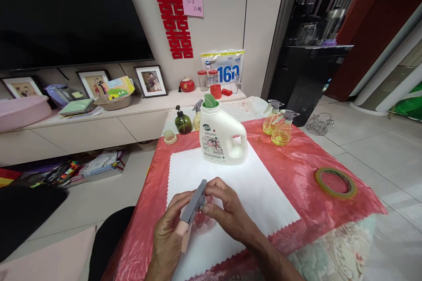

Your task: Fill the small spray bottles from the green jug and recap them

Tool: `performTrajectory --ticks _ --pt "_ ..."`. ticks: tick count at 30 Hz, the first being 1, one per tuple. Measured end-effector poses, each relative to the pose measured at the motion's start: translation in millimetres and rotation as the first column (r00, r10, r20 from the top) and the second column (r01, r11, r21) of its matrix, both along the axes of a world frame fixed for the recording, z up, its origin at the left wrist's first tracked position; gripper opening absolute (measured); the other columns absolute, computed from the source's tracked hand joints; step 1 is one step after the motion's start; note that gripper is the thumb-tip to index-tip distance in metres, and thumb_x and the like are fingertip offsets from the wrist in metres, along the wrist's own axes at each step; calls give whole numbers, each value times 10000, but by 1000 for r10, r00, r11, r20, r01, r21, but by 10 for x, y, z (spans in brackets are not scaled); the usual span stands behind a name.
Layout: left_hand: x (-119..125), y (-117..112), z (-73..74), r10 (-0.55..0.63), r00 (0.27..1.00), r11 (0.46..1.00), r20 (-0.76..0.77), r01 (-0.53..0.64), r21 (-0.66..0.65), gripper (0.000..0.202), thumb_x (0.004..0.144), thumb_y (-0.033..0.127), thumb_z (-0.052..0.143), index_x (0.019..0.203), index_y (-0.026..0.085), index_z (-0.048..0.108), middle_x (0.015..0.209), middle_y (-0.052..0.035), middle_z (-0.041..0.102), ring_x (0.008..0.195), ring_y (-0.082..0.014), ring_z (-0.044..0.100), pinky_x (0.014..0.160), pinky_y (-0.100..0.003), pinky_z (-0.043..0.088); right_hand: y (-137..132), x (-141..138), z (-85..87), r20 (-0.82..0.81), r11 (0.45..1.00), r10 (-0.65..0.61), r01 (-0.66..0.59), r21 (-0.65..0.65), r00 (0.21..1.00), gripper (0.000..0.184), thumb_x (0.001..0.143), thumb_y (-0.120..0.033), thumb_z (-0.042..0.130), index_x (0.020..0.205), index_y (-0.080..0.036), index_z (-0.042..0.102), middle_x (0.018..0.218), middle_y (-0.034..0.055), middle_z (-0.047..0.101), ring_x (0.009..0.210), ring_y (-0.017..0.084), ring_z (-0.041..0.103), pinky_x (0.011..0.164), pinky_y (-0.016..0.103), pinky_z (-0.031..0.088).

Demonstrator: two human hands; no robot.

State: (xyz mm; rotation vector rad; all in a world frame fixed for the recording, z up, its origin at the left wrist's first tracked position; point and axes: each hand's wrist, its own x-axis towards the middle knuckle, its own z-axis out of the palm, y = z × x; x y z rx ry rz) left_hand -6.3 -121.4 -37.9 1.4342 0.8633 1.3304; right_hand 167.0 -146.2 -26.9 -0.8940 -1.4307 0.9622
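Observation:
Both hands meet near the front of a white mat (244, 184) on a red table cover (303, 162). My left hand (169, 235) is closed around a small clear spray bottle (201, 221), mostly hidden by fingers. Its grey trigger head (194, 205) sticks up and to the left between the hands. My right hand (227, 213) is closed with its fingertips pinching the neck just under the trigger head. Beyond the hands stands a white detergent jug (221, 138) with its green spout (210, 101) uncovered.
A pale green cap (170, 137) lies left of the jug. A dark green pump bottle (183, 122) and another sprayer (198, 114) stand behind it. Two yellow spray bottles (278, 125) stand at the right rear, a tape roll (335, 182) at the right. A low cabinet (99, 127) holds framed photos.

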Motion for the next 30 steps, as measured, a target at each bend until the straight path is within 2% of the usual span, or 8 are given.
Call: performTrajectory --ticks 5,8,12,18,24,27,30 --pt "-34 13 -7 -46 998 998 39 47 -37 260 756 363 815 977 226 816 1061 -111 768 1009 -333 714 844 -418 636 -15 -49 -43 57 989 -113 107 101 992 405 1019 -539 593 1040 -142 671 987 54 508 939 129 488 822 227 391" --pt "-36 31 33 -66 996 996 -55 62 -58 225 780 342 802 962 211 815 1026 -113 765 960 -305 723 794 -371 639 -23 -70 -36 53 985 -135 128 115 989 422 994 -549 636 982 -127 650 965 48 516 920 123 488 805 221 386" --pt "-20 43 108 -87 986 995 -140 79 -64 244 805 385 781 965 203 802 993 -109 754 949 -284 715 806 -342 621 -2 -56 -33 28 987 -134 131 98 991 463 941 -582 703 934 -123 636 920 30 523 875 106 491 774 199 385" --pt "-2 34 157 -50 986 998 -157 43 -50 255 784 389 799 959 205 775 947 -88 751 900 -268 722 776 -326 614 22 -34 -39 -27 996 -86 87 29 996 475 908 -598 735 930 -132 648 946 29 528 885 107 494 793 195 391" --pt "6 32 79 2 993 995 -119 -14 -98 278 758 374 821 958 201 734 963 -76 759 896 -257 733 783 -321 613 -6 -18 35 -24 999 41 -41 10 999 376 1004 -562 617 1024 -193 685 1017 38 515 1004 140 461 881 219 374" --pt "7 50 2 6 994 996 -109 -15 -82 261 778 384 800 937 188 733 979 -91 760 925 -265 727 828 -342 604 -4 -12 49 -15 999 38 -38 30 999 349 1033 -521 581 968 -188 666 1004 35 509 1006 137 453 887 220 365" --pt "5 60 -67 0 994 998 -108 -8 -66 238 796 380 781 927 183 753 997 -102 762 956 -275 720 848 -352 597 5 -21 36 -26 999 14 -13 30 1000 346 1015 -515 618 944 -178 658 1002 33 511 977 127 469 864 212 376"
